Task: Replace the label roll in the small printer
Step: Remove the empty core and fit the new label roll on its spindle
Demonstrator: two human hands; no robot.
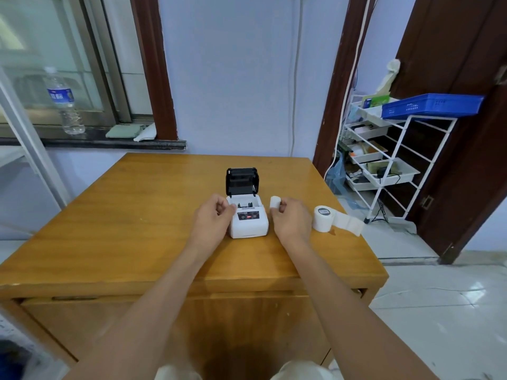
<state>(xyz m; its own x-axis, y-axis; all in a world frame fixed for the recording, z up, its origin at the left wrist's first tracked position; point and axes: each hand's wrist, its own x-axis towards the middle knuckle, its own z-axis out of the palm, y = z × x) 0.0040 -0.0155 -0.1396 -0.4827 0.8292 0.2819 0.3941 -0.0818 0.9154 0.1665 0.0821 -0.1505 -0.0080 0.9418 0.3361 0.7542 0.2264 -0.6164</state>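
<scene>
A small white printer stands on the wooden table with its black lid flipped up and the roll bay showing. My left hand rests against the printer's left side, fingers curled on its upper edge. My right hand is just right of the printer and holds a small white label roll between thumb and fingers. A larger white label roll stands further right on the table, with a strip of labels trailing off toward the table's right edge.
A white wire shelf cart with a blue tray stands right of the table by a dark door. A water bottle and folded cloths sit on the window sill behind.
</scene>
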